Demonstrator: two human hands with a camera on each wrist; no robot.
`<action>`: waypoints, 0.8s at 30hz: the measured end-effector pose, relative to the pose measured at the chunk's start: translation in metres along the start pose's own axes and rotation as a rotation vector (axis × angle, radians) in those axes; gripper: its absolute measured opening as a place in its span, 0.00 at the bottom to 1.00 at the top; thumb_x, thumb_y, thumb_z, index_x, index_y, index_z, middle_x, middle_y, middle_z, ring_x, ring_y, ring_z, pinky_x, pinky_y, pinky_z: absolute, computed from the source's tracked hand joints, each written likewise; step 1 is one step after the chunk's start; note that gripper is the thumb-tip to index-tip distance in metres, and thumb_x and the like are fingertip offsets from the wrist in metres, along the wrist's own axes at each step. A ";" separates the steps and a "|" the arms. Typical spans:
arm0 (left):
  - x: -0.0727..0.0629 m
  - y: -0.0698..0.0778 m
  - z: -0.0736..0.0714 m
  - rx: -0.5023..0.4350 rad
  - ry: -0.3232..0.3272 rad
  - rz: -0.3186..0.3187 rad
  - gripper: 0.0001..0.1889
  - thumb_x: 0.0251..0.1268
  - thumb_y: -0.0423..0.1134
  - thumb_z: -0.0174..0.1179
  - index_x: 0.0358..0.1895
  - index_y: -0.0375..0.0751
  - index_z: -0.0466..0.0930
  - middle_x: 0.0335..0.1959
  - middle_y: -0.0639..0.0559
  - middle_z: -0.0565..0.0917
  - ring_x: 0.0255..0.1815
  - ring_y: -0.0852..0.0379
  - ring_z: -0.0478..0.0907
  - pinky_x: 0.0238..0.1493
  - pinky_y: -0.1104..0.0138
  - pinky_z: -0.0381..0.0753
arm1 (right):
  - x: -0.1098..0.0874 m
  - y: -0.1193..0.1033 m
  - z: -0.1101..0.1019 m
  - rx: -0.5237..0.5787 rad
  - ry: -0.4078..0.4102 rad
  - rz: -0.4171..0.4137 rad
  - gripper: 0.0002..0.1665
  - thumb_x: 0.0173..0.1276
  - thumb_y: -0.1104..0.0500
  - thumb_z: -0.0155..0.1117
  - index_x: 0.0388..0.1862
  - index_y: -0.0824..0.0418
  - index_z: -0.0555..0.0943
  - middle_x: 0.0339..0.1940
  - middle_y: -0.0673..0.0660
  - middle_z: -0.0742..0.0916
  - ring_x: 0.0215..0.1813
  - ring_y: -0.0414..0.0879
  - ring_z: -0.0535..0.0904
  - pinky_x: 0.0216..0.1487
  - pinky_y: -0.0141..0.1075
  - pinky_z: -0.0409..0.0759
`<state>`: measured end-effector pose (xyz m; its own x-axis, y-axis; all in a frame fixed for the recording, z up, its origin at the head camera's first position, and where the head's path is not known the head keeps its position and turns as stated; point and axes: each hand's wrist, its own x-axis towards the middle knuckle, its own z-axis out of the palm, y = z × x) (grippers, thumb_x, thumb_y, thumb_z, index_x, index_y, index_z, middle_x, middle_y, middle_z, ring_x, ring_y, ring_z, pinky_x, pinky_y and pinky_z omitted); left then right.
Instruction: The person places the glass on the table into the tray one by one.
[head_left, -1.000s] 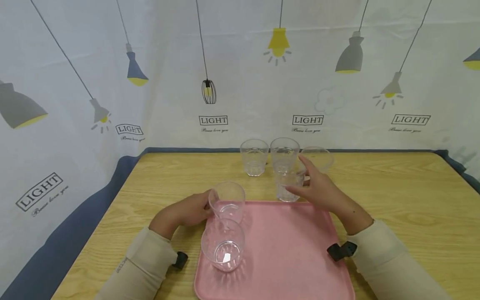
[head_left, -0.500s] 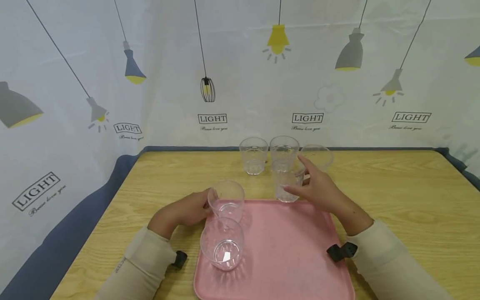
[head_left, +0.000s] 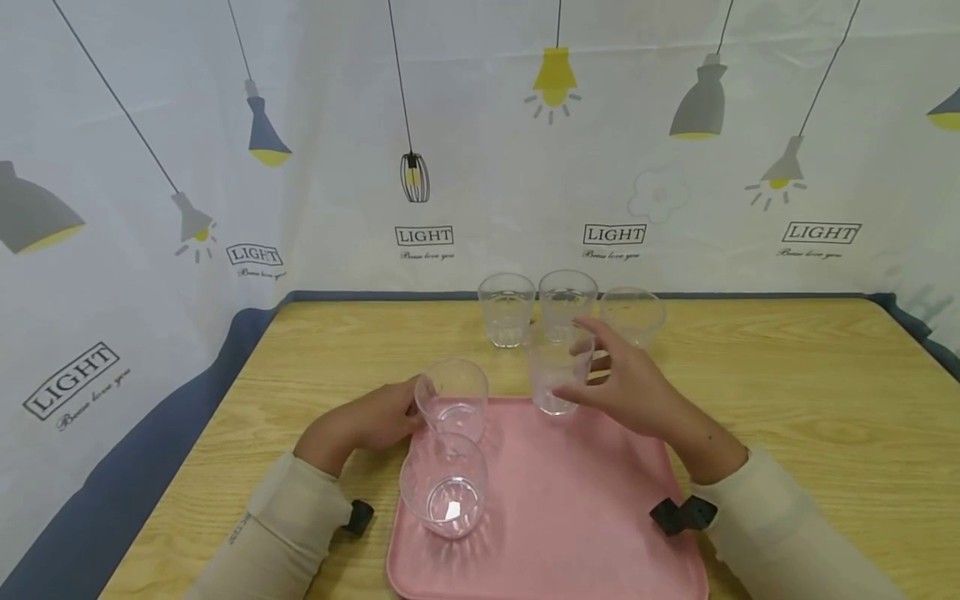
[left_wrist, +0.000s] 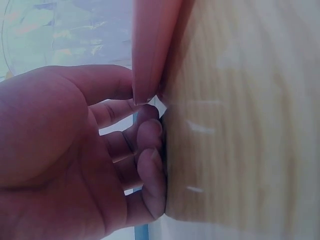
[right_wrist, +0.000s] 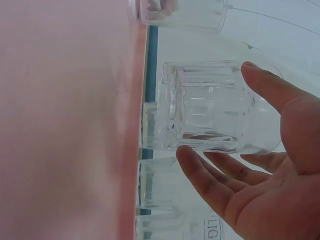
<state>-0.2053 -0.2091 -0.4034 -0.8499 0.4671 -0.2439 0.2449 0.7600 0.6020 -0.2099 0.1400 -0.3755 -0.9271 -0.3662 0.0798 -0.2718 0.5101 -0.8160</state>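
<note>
Clear and upright, one cup [head_left: 553, 377] is gripped between the thumb and bent fingers of the right hand [head_left: 626, 379], above the pink tray's [head_left: 581, 508] far edge. The left hand [head_left: 384, 417] pinches its left rim, beside two cups [head_left: 448, 521]; three cups [head_left: 507, 312] stand farther.

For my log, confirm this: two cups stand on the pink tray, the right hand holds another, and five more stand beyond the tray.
Not five: the head view shows three cups beyond the pink tray. The two cups on it and the held cup in the right hand are correct.
</note>
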 end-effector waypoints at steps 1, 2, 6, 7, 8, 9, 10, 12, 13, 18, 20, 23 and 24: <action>0.000 0.000 0.000 0.004 -0.002 0.002 0.16 0.77 0.38 0.51 0.63 0.41 0.68 0.65 0.40 0.76 0.71 0.43 0.70 0.71 0.47 0.67 | -0.001 -0.001 0.001 0.013 -0.004 -0.013 0.56 0.57 0.49 0.79 0.78 0.51 0.57 0.59 0.62 0.80 0.57 0.57 0.83 0.55 0.47 0.83; 0.000 0.000 0.000 0.007 -0.003 0.002 0.15 0.77 0.39 0.51 0.61 0.41 0.69 0.64 0.40 0.76 0.70 0.43 0.70 0.71 0.47 0.67 | -0.002 -0.003 0.003 0.020 -0.010 -0.022 0.56 0.57 0.50 0.79 0.78 0.51 0.57 0.59 0.62 0.80 0.56 0.57 0.83 0.55 0.47 0.83; 0.000 0.000 0.000 0.017 -0.002 0.007 0.11 0.77 0.39 0.52 0.56 0.43 0.70 0.60 0.42 0.78 0.67 0.45 0.72 0.70 0.48 0.69 | -0.005 -0.007 0.008 0.038 -0.039 -0.039 0.55 0.57 0.51 0.79 0.78 0.52 0.58 0.61 0.64 0.80 0.56 0.56 0.83 0.55 0.47 0.83; 0.000 0.001 0.000 0.017 -0.001 0.006 0.10 0.77 0.39 0.52 0.55 0.43 0.70 0.59 0.43 0.78 0.66 0.46 0.73 0.69 0.48 0.70 | -0.005 -0.007 0.010 0.038 -0.047 -0.039 0.55 0.57 0.51 0.79 0.78 0.52 0.58 0.61 0.64 0.80 0.56 0.56 0.83 0.55 0.47 0.83; 0.000 0.001 0.000 0.021 0.000 0.012 0.09 0.77 0.39 0.52 0.54 0.43 0.70 0.57 0.43 0.79 0.64 0.47 0.74 0.68 0.48 0.71 | -0.006 -0.008 0.011 0.041 -0.057 -0.038 0.55 0.57 0.52 0.79 0.78 0.52 0.58 0.61 0.65 0.79 0.56 0.56 0.83 0.55 0.47 0.83; 0.000 0.001 0.000 0.023 0.000 0.016 0.08 0.77 0.39 0.52 0.52 0.43 0.70 0.55 0.44 0.79 0.63 0.48 0.74 0.67 0.49 0.72 | -0.006 -0.008 0.012 0.044 -0.067 -0.038 0.55 0.57 0.52 0.79 0.78 0.52 0.58 0.61 0.65 0.79 0.56 0.56 0.83 0.55 0.46 0.83; 0.000 0.002 0.000 0.021 0.002 0.015 0.07 0.77 0.39 0.52 0.51 0.44 0.70 0.54 0.44 0.79 0.61 0.49 0.75 0.66 0.49 0.72 | -0.007 -0.009 0.013 0.048 -0.079 -0.037 0.55 0.57 0.52 0.79 0.78 0.53 0.58 0.62 0.65 0.79 0.56 0.57 0.83 0.55 0.46 0.83; 0.000 0.002 0.000 0.018 0.001 0.016 0.06 0.77 0.39 0.52 0.50 0.44 0.70 0.52 0.45 0.79 0.59 0.50 0.75 0.65 0.50 0.73 | -0.008 -0.009 0.015 0.057 -0.110 -0.028 0.55 0.57 0.52 0.79 0.78 0.52 0.57 0.62 0.65 0.79 0.57 0.57 0.82 0.55 0.45 0.83; 0.000 0.002 0.000 0.017 -0.001 0.019 0.06 0.77 0.39 0.52 0.50 0.44 0.70 0.52 0.45 0.79 0.59 0.50 0.75 0.65 0.50 0.73 | -0.009 -0.009 0.016 0.065 -0.123 -0.024 0.55 0.57 0.53 0.79 0.78 0.52 0.57 0.62 0.66 0.78 0.57 0.58 0.82 0.56 0.45 0.83; 0.000 0.000 0.000 0.021 -0.002 0.011 0.07 0.77 0.39 0.52 0.51 0.44 0.70 0.54 0.45 0.79 0.61 0.49 0.75 0.66 0.49 0.72 | -0.010 -0.009 0.019 0.092 -0.166 -0.029 0.55 0.57 0.54 0.79 0.78 0.53 0.57 0.63 0.66 0.77 0.58 0.59 0.81 0.57 0.47 0.82; 0.000 0.000 0.000 0.025 0.000 0.007 0.07 0.77 0.40 0.52 0.51 0.44 0.70 0.53 0.45 0.79 0.60 0.49 0.75 0.65 0.49 0.73 | -0.010 -0.009 0.020 0.102 -0.176 -0.037 0.55 0.57 0.54 0.79 0.77 0.52 0.57 0.63 0.66 0.77 0.59 0.60 0.81 0.58 0.47 0.82; 0.001 0.000 0.000 0.026 0.001 0.002 0.06 0.77 0.40 0.52 0.51 0.44 0.70 0.53 0.45 0.79 0.60 0.49 0.75 0.65 0.49 0.73 | -0.011 -0.010 0.021 0.109 -0.197 -0.042 0.54 0.57 0.54 0.79 0.77 0.51 0.58 0.63 0.66 0.77 0.58 0.59 0.81 0.58 0.48 0.82; 0.001 0.000 0.000 0.027 0.001 0.002 0.07 0.77 0.40 0.52 0.51 0.44 0.70 0.54 0.45 0.79 0.61 0.49 0.75 0.66 0.49 0.72 | -0.011 -0.009 0.021 0.108 -0.203 -0.044 0.54 0.57 0.54 0.79 0.76 0.51 0.58 0.62 0.66 0.77 0.58 0.59 0.81 0.58 0.48 0.82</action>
<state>-0.2062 -0.2090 -0.4036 -0.8502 0.4676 -0.2418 0.2588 0.7712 0.5816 -0.1917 0.1230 -0.3806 -0.8411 -0.5409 0.0091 -0.2715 0.4076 -0.8719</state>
